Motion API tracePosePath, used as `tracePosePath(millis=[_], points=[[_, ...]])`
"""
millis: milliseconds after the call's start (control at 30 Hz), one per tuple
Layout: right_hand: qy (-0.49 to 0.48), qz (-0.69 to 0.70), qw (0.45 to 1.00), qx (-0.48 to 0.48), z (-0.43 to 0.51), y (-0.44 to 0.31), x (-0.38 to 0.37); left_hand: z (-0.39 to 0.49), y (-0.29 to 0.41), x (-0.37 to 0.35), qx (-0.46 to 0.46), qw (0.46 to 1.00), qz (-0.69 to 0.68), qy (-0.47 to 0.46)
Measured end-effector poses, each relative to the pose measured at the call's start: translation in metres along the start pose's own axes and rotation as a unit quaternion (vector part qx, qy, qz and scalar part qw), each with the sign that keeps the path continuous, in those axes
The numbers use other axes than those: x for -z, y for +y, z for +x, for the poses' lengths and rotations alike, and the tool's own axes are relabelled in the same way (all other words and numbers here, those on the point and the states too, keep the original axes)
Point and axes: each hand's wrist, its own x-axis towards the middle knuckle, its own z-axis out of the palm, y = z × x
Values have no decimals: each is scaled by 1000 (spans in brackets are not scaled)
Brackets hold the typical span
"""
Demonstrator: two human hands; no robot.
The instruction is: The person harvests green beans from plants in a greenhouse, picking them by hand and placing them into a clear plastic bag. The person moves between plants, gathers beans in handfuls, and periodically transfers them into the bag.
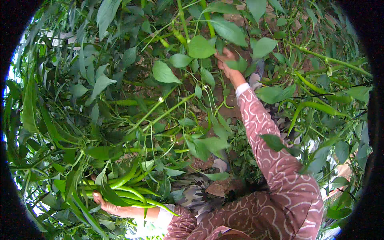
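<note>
A bunch of long green chili peppers (129, 192) rests in my left hand (105, 205) at the lower left. The thumb shows beside the bunch; leaves cover most of the fingers. The pepper tips point to the right, above my forearm and white cuff. My right hand (228, 61) reaches forward into the pepper plants at the upper middle. A broad leaf (201, 47) is close to its fingertips, and another leaf (237, 64) hides part of the hand. Whether those fingers hold anything is not visible.
Green peppers (318, 106) hang from the plant on the right. Forked stems (171, 111) cross the middle between my arms. Brown soil (234, 106) shows under the foliage. A shoe (258, 69) is just past my right wrist. A dark line (312, 96) runs through the right-hand plants.
</note>
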Motion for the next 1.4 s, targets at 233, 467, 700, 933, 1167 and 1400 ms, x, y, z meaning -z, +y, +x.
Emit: tracePosePath(millis=[233, 467, 700, 933, 1167, 1400], points=[[6, -87, 979, 185, 0, -14, 3, -8, 3, 2, -20, 1000, 19, -4], [198, -474, 779, 358, 39, -18, -20, -11, 4, -1, -38, 999, 24, -9], [83, 135, 986, 47, 57, 10, 4, -8, 0, 3, -40, 999, 30, -6], [33, 319, 937, -135, -2, 29, 58, -14, -1, 2, -38, 999, 31, -3], [-191, 436, 849, -229, -38, 70, 61, -16, 2, -7, -43, 998, 37, -10], [-213, 609, 756, 116, -92, -23, 70, -14, 4, -3, -63, 997, 44, -14]])
